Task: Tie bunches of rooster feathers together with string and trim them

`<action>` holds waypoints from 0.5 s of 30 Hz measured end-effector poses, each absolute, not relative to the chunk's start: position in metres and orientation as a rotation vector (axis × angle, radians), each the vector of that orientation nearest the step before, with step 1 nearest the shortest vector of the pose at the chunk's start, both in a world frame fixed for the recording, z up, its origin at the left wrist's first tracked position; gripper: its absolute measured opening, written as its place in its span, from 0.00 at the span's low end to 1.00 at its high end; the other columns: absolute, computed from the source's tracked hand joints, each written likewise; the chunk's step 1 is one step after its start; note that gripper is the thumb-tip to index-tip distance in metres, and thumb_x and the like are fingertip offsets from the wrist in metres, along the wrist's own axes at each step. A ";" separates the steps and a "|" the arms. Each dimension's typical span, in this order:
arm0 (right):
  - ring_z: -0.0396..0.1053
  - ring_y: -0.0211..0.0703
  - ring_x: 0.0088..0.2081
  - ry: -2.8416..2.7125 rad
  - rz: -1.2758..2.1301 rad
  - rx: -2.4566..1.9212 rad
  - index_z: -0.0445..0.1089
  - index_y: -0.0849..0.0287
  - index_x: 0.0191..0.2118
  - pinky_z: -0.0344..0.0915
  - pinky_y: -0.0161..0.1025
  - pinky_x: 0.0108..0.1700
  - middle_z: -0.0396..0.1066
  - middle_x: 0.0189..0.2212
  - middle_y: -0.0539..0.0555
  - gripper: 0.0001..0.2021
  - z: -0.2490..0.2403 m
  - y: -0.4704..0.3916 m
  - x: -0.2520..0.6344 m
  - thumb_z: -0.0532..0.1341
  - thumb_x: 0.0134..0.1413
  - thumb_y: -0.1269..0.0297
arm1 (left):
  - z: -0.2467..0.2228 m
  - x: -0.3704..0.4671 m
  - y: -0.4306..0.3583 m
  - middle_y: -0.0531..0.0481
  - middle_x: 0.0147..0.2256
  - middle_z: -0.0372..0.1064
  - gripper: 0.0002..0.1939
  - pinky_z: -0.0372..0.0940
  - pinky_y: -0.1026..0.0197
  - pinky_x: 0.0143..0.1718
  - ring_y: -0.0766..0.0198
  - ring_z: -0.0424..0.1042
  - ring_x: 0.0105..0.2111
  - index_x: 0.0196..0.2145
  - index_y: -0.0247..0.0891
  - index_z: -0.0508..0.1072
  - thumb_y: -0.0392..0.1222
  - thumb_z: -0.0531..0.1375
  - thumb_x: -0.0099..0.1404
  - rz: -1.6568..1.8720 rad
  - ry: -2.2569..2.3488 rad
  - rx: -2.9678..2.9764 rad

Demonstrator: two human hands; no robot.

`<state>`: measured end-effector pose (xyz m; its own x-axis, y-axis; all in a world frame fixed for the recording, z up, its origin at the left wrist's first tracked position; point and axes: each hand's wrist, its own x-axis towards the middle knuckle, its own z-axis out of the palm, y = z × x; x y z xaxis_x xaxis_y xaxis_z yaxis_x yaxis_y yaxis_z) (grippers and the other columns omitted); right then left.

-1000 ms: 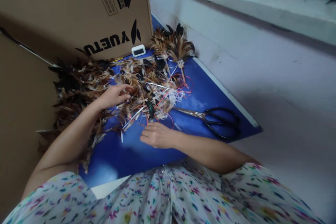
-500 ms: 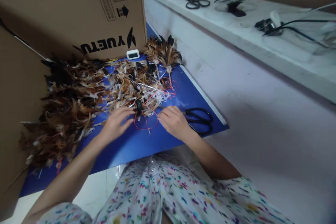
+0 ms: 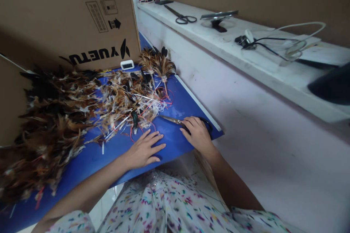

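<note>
Fingers spread, my left hand [image 3: 144,149] lies flat on the blue table [image 3: 109,164] near its front edge, holding nothing. My right hand [image 3: 197,133] covers part of the black handles of the scissors [image 3: 173,119], its fingers curled over them; the blades point left toward the feathers. Brown feathers [image 3: 117,94] are heaped on the middle of the table, with a dark green feather [image 3: 135,119] at their front. Red string [image 3: 132,134] curls beside it, just beyond my left fingertips.
A larger feather pile [image 3: 54,127] covers the left side. Feather bundles [image 3: 161,66] stand near the wall, beside a small white device [image 3: 127,65] and a big cardboard box [image 3: 82,14]. The white ledge [image 3: 218,40] holds other scissors [image 3: 182,18], a stand and cables.
My left hand has come down flat nearer the table edge, away from the dark feather. My right hand has moved right onto the scissors. The view has shifted, showing more of the ledge.
</note>
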<state>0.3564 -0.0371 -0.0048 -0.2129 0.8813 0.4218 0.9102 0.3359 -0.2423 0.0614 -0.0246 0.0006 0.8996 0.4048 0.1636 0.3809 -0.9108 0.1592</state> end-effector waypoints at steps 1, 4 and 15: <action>0.66 0.56 0.54 -2.093 -0.093 -1.580 0.74 0.62 0.48 0.64 0.51 0.55 0.75 0.49 0.61 0.11 -0.005 -0.038 0.357 0.60 0.66 0.64 | 0.000 0.060 -0.024 0.37 0.65 0.63 0.29 0.58 0.35 0.65 0.43 0.62 0.66 0.63 0.44 0.69 0.58 0.56 0.69 0.293 0.617 2.951; 0.68 0.56 0.52 -2.021 -0.135 -1.615 0.74 0.61 0.46 0.65 0.50 0.53 0.76 0.48 0.61 0.09 -0.008 -0.037 0.360 0.60 0.65 0.64 | -0.002 0.052 -0.019 0.37 0.65 0.64 0.28 0.58 0.36 0.65 0.43 0.62 0.66 0.63 0.43 0.69 0.56 0.56 0.70 0.311 0.670 2.993; 0.68 0.56 0.49 -1.932 -0.203 -1.880 0.74 0.65 0.45 0.63 0.47 0.52 0.76 0.45 0.61 0.10 -0.006 0.006 0.363 0.64 0.61 0.65 | 0.001 0.045 -0.008 0.37 0.59 0.71 0.21 0.65 0.41 0.60 0.46 0.70 0.59 0.58 0.38 0.74 0.45 0.58 0.71 0.505 0.991 3.126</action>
<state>0.3628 0.0058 -0.0065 0.0160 0.9151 0.4029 0.9788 0.0680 -0.1932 0.0455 -0.0079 0.0012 0.7768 0.5319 0.3371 0.5853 -0.8073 -0.0748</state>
